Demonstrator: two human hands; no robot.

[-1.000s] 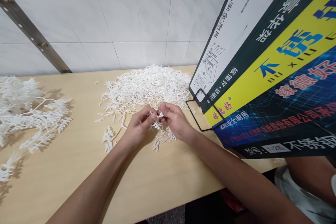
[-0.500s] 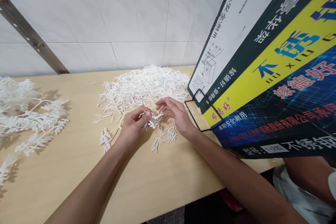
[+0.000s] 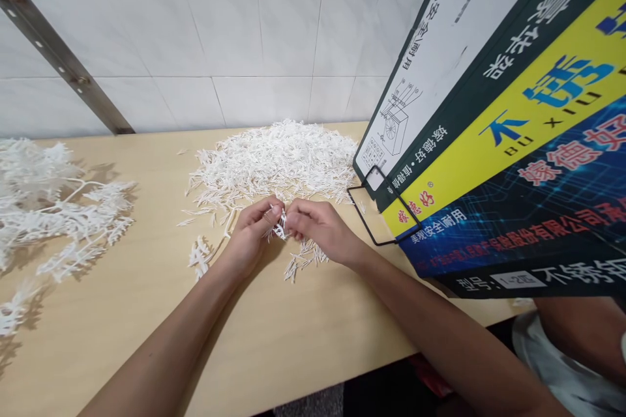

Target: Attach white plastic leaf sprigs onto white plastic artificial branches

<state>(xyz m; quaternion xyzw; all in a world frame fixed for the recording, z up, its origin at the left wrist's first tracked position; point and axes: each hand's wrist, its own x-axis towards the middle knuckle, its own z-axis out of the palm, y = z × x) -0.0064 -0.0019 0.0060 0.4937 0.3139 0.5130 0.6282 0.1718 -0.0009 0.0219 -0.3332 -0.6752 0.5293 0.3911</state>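
Between my hands is a small white branched plastic piece (image 3: 280, 228) with thin prongs. My left hand (image 3: 252, 231) pinches it between thumb and forefinger. From the other side, the closed fingers of my right hand (image 3: 320, 229) grip its prongs; the fingertips partly hide it. Just beyond my hands spreads a heap of thin white plastic sticks (image 3: 278, 156). A few loose white sticks (image 3: 298, 264) lie under my right hand, partly covered by it. Left of my left wrist lies another white branched piece (image 3: 199, 257).
A pile of larger white branched pieces (image 3: 63, 215) is at the table's left. On the right stands a printed cardboard box (image 3: 454, 163), with a black wire frame (image 3: 366, 234) at its near corner. Behind it, part of another person (image 3: 577, 339) shows. A metal bracket (image 3: 68, 68) meets the tiled wall.
My right hand has moved left and its fingers have closed onto the branched piece. Half a second ago they were spread apart beside it. My left hand keeps its pinch.
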